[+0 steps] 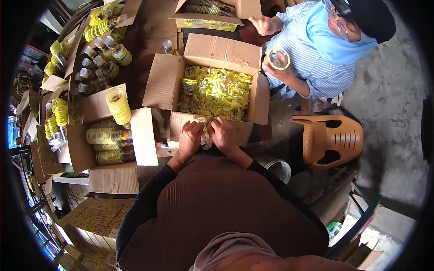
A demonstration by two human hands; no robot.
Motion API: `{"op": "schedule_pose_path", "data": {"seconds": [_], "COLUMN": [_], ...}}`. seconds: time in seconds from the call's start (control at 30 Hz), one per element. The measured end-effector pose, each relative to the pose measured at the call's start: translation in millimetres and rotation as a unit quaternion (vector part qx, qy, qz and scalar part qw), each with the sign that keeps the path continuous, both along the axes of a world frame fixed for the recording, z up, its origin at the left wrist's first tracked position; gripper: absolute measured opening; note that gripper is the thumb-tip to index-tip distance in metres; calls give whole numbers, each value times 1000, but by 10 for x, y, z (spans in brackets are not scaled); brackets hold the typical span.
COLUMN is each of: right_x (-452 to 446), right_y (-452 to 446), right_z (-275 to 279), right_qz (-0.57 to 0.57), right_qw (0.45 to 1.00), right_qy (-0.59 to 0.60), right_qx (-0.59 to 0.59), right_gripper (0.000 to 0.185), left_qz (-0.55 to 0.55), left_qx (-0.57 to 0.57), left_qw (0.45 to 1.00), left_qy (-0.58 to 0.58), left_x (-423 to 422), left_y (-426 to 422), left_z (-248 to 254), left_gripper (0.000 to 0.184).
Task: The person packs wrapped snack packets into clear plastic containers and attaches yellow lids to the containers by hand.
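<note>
Close to my body, I hold a clear plastic cup (pixel 206 141) with dark printing between both hands. My left hand (pixel 192 136) is closed around its left side. The fingers of my right hand (pixel 223 135) are bent against its right side and upper end. Part of the cup is hidden by my fingers. Just beyond them stands an open cardboard box (pixel 165 86), filled with yellow and clear plastic scraps (pixel 219 92). Its near flap (pixel 235 130) lies folded out under my hands.
At left, another open box (pixel 77 140) holds stacked cups, and a yellow-rimmed stack (pixel 118 106) stands at its corner. Loose cups (pixel 97 67) lie beyond it. At right, a co-worker (pixel 323 54) holds a cup (pixel 278 58). An orange plastic chair (pixel 332 140) stands nearby.
</note>
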State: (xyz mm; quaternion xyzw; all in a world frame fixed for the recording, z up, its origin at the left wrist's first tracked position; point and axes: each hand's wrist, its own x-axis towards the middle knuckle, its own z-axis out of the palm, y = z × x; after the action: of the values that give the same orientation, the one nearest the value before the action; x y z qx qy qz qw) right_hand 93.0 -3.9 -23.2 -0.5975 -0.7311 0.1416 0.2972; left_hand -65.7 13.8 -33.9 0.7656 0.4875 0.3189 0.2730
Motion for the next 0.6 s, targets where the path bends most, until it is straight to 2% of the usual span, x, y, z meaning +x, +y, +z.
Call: {"op": "schedule_pose_path", "data": {"seconds": [0.07, 0.17, 0.27, 0.4, 0.6], "right_x": [38, 109, 186, 163, 212], "right_y": [38, 62, 7, -110, 103], "right_z": [-156, -150, 126, 126, -163], "right_qz": [-29, -60, -60, -32, -26], "right_qw": [997, 996, 995, 998, 999], "right_qy": [36, 60, 77, 32, 30], "right_qx": [-66, -17, -7, 40, -12], "right_gripper": [10, 10, 12, 14, 12], "left_qz": [-8, -11, 0, 12, 11], "left_qx": [-17, -12, 6, -12, 4], "left_qw": [1000, 999, 998, 997, 997], "left_qy": [-12, -44, -60, -77, -82], "left_x": [18, 44, 53, 73, 102], "left_y": [-27, 4, 9, 26, 16], "left_z": [17, 50, 44, -42, -44], "left_gripper": [10, 11, 13, 17, 16]}}
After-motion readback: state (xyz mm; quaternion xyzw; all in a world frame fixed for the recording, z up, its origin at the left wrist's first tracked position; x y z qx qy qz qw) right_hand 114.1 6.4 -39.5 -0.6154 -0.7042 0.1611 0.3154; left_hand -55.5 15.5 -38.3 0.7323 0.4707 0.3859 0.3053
